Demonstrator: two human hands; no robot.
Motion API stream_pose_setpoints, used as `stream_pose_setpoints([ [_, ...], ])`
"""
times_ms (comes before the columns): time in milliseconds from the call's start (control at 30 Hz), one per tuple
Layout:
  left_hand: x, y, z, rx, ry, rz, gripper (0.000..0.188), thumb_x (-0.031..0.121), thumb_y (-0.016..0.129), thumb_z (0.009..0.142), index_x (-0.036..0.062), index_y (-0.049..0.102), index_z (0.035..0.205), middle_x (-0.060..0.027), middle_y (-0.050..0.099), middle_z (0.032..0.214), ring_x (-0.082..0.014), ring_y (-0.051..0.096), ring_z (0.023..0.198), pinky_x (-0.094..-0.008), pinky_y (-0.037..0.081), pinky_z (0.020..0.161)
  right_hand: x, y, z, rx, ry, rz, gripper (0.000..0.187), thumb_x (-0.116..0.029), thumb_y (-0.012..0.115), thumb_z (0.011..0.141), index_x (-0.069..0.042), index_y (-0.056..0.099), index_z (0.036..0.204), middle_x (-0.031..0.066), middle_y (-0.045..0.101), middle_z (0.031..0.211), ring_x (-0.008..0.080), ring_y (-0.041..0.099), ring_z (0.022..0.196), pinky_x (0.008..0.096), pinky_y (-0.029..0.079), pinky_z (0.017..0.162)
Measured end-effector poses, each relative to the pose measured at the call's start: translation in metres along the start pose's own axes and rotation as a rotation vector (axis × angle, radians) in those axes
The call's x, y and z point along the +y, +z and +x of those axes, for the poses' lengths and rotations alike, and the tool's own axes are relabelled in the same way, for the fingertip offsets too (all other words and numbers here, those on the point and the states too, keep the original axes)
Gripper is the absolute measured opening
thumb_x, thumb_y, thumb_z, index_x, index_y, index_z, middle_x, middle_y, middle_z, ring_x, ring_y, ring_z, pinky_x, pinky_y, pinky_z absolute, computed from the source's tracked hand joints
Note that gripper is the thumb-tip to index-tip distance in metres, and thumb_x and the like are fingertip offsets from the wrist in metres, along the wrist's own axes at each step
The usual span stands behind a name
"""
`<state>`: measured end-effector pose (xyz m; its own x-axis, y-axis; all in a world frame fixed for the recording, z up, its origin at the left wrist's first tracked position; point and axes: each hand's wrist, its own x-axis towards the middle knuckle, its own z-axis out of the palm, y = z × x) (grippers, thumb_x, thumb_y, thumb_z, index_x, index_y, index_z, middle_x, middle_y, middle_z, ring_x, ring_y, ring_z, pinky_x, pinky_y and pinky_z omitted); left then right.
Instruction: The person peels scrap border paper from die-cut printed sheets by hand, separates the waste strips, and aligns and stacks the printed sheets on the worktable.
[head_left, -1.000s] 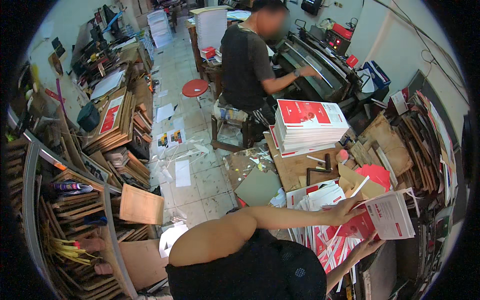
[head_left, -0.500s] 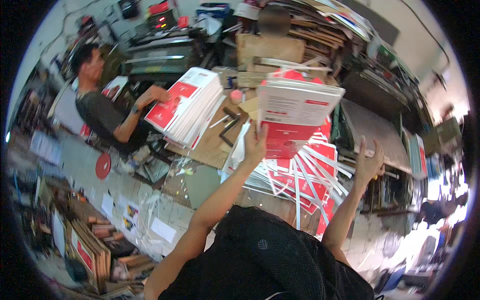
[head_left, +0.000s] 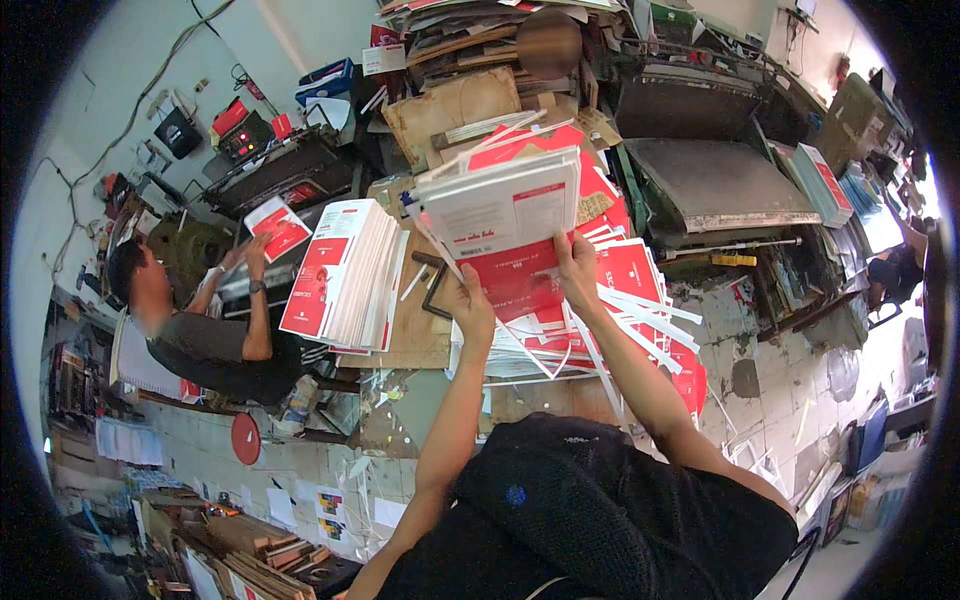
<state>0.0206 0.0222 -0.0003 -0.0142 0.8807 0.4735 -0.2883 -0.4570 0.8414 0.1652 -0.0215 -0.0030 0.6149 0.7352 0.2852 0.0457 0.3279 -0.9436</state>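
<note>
Upright above the table, a stack of red-and-white printed booklets (head_left: 500,225) is held between my two hands. My left hand (head_left: 474,308) grips its lower left edge, thumb on the front face. At the lower right edge my right hand (head_left: 577,272) is closed on the same stack, its thumb also in front. Fingers behind the stack are mostly hidden. Beneath it lie loose red printed sheets (head_left: 622,275) and many white paper strips (head_left: 640,325), spread over the table.
Left of my hands stands a tall pile of red-and-white booklets (head_left: 345,270). Beyond it a co-worker (head_left: 215,330) holds up one red-and-white piece (head_left: 277,230). A dark angled metal bar (head_left: 433,290) lies on the table (head_left: 405,345). A machine with a flat metal bed (head_left: 715,180) stands at right.
My right hand, open and apart before, now grips the stack's right edge. The stack has shifted left in view. The co-worker's hand has left the pile and a piece is raised.
</note>
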Motion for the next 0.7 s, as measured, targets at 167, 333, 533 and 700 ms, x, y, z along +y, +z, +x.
stream_pose_setpoints([
  [167,0.038,-0.003,0.003,-0.285,-0.110,-0.071,0.027,0.023,0.050,0.098,-0.0014,0.061,0.099,0.0046,0.052,0.081,-0.0042,0.040,0.071,-0.0204,0.035,0.065,-0.015,-0.005,0.016,0.231,0.002,0.040,0.042,-0.036,0.057,0.093,0.003,0.062,0.078,0.0003,0.056,0.067,0.0050,0.041,0.059,0.0255,0.036,0.052],
  [333,0.068,0.014,0.003,-0.383,-0.164,-0.228,0.021,0.018,0.050,0.097,0.0002,0.059,0.105,0.0078,0.048,0.076,-0.0012,0.035,0.067,-0.0184,0.031,0.061,-0.038,-0.022,0.027,0.217,-0.075,0.112,0.047,-0.042,0.054,0.094,0.000,0.062,0.074,0.0024,0.062,0.072,0.0039,0.048,0.058,0.0221,0.039,0.052],
  [533,0.036,0.023,-0.006,-0.556,-0.295,-0.421,0.027,0.024,0.052,0.096,0.0017,0.056,0.110,0.0056,0.048,0.078,-0.0040,0.039,0.067,-0.0202,0.034,0.062,-0.064,-0.036,0.018,0.279,0.058,0.199,0.046,-0.044,0.055,0.093,-0.001,0.062,0.080,0.0008,0.058,0.066,0.0044,0.048,0.056,0.0227,0.041,0.052],
  [700,0.002,0.014,-0.003,-0.629,-0.495,-0.365,0.060,0.044,0.050,0.093,0.0055,0.037,0.137,-0.0120,0.045,0.136,-0.0248,0.050,0.119,-0.0406,0.042,0.099,-0.037,-0.048,0.031,0.290,-0.070,0.012,0.038,-0.037,0.050,0.095,-0.003,0.065,0.095,0.0024,0.060,0.073,0.0099,0.052,0.062,0.0298,0.042,0.057],
])
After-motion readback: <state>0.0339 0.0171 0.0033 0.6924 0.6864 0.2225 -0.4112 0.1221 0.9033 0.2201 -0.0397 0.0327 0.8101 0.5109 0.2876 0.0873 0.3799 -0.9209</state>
